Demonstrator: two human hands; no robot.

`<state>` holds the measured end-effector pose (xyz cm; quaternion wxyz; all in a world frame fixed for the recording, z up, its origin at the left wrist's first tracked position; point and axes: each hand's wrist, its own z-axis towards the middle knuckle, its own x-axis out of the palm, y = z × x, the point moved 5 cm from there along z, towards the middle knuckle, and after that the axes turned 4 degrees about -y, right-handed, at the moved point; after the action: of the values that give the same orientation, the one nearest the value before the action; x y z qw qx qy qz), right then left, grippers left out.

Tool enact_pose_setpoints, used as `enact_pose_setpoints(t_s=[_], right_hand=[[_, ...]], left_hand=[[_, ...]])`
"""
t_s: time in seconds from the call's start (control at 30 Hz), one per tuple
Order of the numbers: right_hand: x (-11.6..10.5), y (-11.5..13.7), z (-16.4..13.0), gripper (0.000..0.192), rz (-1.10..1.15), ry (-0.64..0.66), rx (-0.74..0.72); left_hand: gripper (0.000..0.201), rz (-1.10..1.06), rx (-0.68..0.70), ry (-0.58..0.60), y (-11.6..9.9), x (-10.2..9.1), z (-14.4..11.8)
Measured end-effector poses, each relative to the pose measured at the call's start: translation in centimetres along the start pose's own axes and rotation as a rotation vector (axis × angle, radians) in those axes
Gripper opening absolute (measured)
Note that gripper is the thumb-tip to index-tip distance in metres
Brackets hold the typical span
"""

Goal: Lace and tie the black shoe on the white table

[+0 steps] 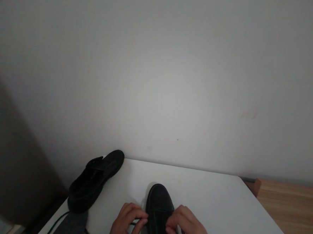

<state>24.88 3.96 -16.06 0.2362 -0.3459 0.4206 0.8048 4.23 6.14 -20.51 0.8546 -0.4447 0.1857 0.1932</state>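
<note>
A black shoe [160, 199] lies on the white tabletop with its toe pointing away from me. Its rear part runs out of the bottom of the view. At its left side my left hand [129, 222] is closed in a pinch, and a thin dark shoelace [133, 223] shows by its fingers. On the opposite side my right hand [185, 225] pinches close against the shoe's upper. A bit of dark lace shows below that hand, while the fingertips' exact hold is partly hidden.
A second black shoe [96, 180], laces loosened, rests at the table's left edge. Beside its heel lie a dark grey piece [71, 226] and a black cord [57, 222]. The white table [207, 194] meets a pale wall [169, 79]; wooden furniture [286, 206] stands right.
</note>
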Motion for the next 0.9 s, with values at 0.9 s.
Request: enact_pose_setpoints(t_s=[0.9], right_hand=[[3.0, 0.6, 0.9, 0.028, -0.165, -0.185, 0.025]], left_hand=[[0.009, -0.015, 0.027, -0.064, -0.5, 0.3, -0.1]])
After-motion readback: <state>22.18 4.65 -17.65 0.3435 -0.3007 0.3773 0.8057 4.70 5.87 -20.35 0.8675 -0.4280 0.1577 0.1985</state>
